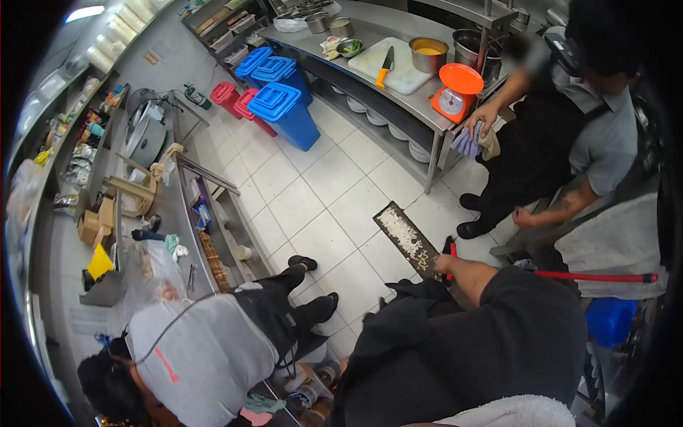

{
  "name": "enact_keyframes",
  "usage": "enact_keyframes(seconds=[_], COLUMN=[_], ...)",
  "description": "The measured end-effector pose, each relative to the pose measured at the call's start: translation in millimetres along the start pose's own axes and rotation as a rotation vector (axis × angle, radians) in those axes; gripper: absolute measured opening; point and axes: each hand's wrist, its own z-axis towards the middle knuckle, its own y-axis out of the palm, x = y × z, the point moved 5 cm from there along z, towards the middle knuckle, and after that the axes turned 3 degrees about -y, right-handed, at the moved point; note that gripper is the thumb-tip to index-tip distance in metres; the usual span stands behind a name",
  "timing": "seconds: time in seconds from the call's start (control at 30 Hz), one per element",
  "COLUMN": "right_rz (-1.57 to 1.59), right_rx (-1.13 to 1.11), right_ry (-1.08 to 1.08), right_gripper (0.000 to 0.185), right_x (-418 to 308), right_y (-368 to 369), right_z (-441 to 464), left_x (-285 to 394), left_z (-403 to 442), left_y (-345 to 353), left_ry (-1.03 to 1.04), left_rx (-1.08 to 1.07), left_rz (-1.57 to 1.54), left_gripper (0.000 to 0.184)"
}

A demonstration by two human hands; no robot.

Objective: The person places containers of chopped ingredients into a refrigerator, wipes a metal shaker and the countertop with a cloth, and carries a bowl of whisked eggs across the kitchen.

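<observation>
At the lower right, a bare forearm reaches out of a dark sleeve, and my right hand [442, 265] is closed around a red handle [453, 250]. A dark piece, perhaps a brush head, shows at its upper end. Just beyond that hand lies a long, dark, narrow floor drain or tray [402, 231], strewn with white bits. A small patch of skin at the dark apron's left edge seems to be my left hand [344, 364]; its fingers are hidden. Black cloth [405, 306] hangs below and covers much of the floor there.
A person in grey [206, 356] bends at the left counter. Another person [605, 135] stands right, holding cloths [475, 142]. Blue bins [286, 117] stand ahead. The steel table [427, 92] carries an orange scale [455, 92] and a knife [385, 67]. A red pole [597, 276] juts right.
</observation>
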Motion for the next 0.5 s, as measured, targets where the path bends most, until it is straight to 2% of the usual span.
enact_keyframes(seconds=[0.03,0.07,0.1,0.13,0.17,0.2,0.23,0.3,0.4,0.43,0.5], right_rz=[0.04,0.34,0.45,0.7,0.639,0.826,0.724,0.708,0.657,0.61,0.621], right_rx=[0.054,0.132,0.113,0.17,0.309,0.213,0.377,0.415,0.461,0.457,0.391], right_ry=[0.1,0.291,0.422,0.521,0.46,0.459,0.433,0.365,0.384,0.387,0.327], right_gripper=[0.033,0.039,0.036,0.04,0.043,0.045,0.045,0.044,0.046,0.041,0.04], right_x=[17,35,53,72,91,83,110,123,156,175,187], right_y=[-47,-102,-141,-177,-203,-274,-277,-338,-378,-373,-405], right_z=[8,14,29,43,69,47,90,101,129,144,132], left_x=[16,32,47,62,77,91,107,135,186,205,245], left_z=[8,19,30,42,56,72,89,123,178,196,238], left_y=[-7,-10,-15,-21,-27,-33,-40,-51,-78,-87,-109], left_ry=[0.034,0.035,0.026,0.016,0.007,0.002,0.004,0.015,0.089,0.135,0.301], left_rx=[-0.011,-0.02,-0.026,-0.027,-0.032,-0.036,-0.042,-0.064,-0.087,-0.096,-0.1], left_rz=[0.072,0.074,0.065,0.05,0.039,0.037,0.038,0.058,0.126,0.173,0.346], left_gripper=[0.03,0.031,0.031,0.031,0.032,0.032,0.032,0.033,0.034,0.035,0.035])
